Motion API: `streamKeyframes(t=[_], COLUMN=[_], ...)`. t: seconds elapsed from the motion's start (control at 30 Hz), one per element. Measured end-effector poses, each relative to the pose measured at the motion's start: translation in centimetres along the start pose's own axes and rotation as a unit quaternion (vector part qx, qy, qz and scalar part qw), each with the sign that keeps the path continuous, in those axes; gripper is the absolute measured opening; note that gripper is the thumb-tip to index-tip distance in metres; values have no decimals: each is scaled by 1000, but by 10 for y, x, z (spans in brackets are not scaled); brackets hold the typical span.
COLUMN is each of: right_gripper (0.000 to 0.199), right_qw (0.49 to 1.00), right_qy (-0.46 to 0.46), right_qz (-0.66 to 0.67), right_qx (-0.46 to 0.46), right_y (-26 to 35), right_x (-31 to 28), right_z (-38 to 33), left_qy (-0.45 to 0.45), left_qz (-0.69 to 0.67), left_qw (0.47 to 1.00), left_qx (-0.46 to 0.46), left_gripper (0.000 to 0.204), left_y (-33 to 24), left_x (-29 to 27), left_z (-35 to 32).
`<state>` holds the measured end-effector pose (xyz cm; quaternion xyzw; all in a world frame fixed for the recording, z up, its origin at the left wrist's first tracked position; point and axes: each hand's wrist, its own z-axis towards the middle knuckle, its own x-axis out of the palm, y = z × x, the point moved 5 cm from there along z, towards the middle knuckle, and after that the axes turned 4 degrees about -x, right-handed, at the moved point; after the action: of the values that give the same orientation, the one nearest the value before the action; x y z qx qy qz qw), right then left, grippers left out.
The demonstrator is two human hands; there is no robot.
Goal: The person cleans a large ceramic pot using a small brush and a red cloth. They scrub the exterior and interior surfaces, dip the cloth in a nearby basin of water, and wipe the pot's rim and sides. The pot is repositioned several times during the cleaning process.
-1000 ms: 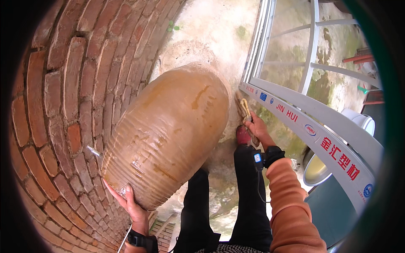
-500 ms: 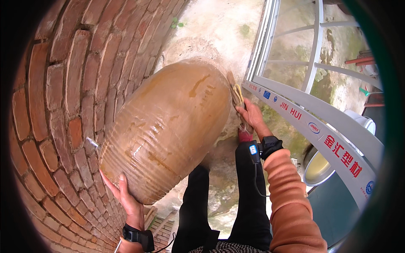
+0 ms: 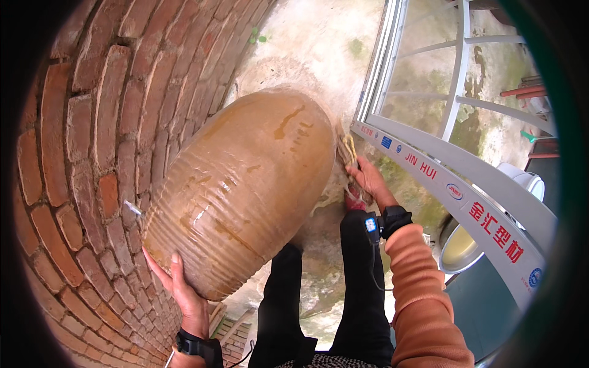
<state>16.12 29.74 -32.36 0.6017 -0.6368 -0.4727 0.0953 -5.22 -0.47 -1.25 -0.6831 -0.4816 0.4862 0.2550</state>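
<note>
A large brown glazed jar, wet and ridged toward its lower end, leans on its side between the brick wall and my legs. My left hand grips its near lower edge, with the thumb on the ridged side and some fingertips hidden behind the edge. Beside the jar's right side, my right hand is closed round a straw-coloured bundle of fibres resembling a whisk brush, with a yellow strand. The bundle's tips are blurred against the jar's side. The jar's mouth is out of sight.
A red brick wall rises close on the left. At right stands a white metal frame with window bars. Past it are a metal basin and a white bucket. The stained concrete floor looks damp.
My right hand and the fibre bundle have shifted slightly down along the jar's right side, and the bundle is more blurred. The jar and my left hand have barely moved.
</note>
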Motion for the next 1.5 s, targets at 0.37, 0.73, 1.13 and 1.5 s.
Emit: streamKeyframes(t=[0.37,0.73,1.13,1.5], right_gripper=[41,36,38,45], right_qw=[997,988,973,975], right_qy=[-31,97,51,63], right_qz=[65,-75,-206,-213], right_qx=[-19,97,89,-29], right_y=[6,-12,97,165], right_x=[-2,12,-41,-64], right_z=[5,-38,35,103], left_qy=[8,18,28,71], left_qz=[8,8,26,177], left_qw=[1000,1000,999,975], left_qx=[-6,-14,14,116], left_gripper=[74,75,77,92], left_y=[-7,-21,-22,-1], left_x=[4,12,9,-3], left_z=[8,19,24,-2])
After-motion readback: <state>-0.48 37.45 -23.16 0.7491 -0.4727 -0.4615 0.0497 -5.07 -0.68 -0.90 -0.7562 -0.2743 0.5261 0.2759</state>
